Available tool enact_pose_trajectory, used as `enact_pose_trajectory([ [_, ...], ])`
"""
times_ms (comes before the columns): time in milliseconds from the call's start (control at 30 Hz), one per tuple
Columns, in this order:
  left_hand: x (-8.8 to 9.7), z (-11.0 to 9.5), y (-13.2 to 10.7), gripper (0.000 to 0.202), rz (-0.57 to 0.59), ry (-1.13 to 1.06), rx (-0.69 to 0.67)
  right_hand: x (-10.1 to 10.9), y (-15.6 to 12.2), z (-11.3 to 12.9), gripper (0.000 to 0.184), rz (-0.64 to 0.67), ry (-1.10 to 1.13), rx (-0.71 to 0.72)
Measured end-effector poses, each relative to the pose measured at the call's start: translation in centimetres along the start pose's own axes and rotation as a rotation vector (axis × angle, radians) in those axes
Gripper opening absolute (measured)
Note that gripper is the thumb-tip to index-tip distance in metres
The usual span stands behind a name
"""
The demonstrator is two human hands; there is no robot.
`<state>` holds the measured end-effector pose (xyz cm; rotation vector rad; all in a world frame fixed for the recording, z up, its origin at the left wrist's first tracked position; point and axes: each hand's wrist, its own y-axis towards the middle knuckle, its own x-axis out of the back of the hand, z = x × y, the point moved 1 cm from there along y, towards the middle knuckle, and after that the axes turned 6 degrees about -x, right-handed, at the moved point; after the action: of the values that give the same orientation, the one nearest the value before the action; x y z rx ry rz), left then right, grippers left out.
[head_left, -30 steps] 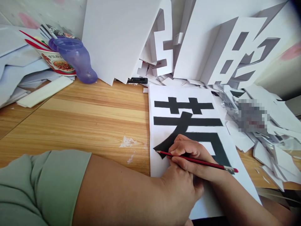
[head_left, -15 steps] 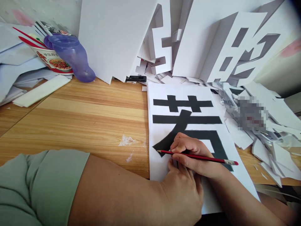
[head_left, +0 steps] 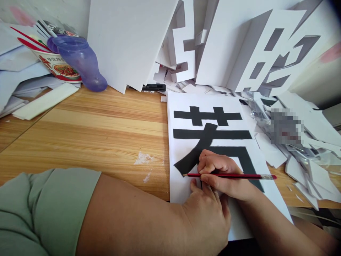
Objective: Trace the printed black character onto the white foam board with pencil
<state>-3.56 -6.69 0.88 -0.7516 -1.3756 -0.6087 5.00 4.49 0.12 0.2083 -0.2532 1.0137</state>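
Note:
A large black character [head_left: 207, 134] lies on a white sheet [head_left: 182, 101]; whether it is printed or a cut-out laid on top I cannot tell. In my right hand [head_left: 225, 166] is a red-and-black pencil [head_left: 239, 176], held almost level in a pinch. Its tip touches the sheet at the lower end of the curved left stroke. My left hand [head_left: 205, 209] is beneath it, pressed on the sheet with its fingers extended over the lower strokes. Both hands cover part of the character.
White cut-out block characters [head_left: 262, 53] and a large white board [head_left: 128, 39] stand along the back. A purple vase-like container [head_left: 80, 58] leans by a paper noodle bowl [head_left: 62, 67]. Paper scraps [head_left: 317, 177] pile up at right; a black cutter-like tool [head_left: 154, 87] lies behind.
The pencil tip has shifted slightly right and down along the end of the curved stroke, and my right hand has moved right with it. My left hand stays in place.

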Motion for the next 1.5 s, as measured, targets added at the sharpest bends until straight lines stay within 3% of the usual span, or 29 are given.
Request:
enact_pose_trajectory([
  [400,0.2,0.1,0.0,0.059,0.030,-0.048,-0.009,0.1,0.0,-0.1,0.017,0.014,0.042,0.013],
  [600,-0.9,-0.3,0.1,0.076,-0.004,-0.054,0.031,0.0,-0.8,0.1,0.008,-0.170,0.189,-0.017],
  [733,-0.9,-0.3,0.2,0.072,-0.038,-0.030,-0.011,-0.8,-2.2,0.6,0.008,-0.165,0.122,-0.138],
  [867,-0.8,-0.1,0.3,0.057,-0.088,-0.041,-0.012,-1.5,-2.9,0.5,0.011,-0.219,0.099,-0.113],
  [1000,-1.1,-0.2,0.2,0.065,-0.132,-0.080,0.004,-1.7,-2.7,0.3,0.011,-0.216,0.065,-0.102],
  [1233,-0.9,-0.1,0.3,0.063,-0.062,-0.058,-0.051,-1.7,-2.5,0.6,0.013,-0.197,-0.029,-0.111],
  [1500,-1.3,-0.4,0.1,0.065,-0.134,-0.059,0.021,-1.5,-2.7,0.4,0.015,-0.266,-0.049,-0.118],
])
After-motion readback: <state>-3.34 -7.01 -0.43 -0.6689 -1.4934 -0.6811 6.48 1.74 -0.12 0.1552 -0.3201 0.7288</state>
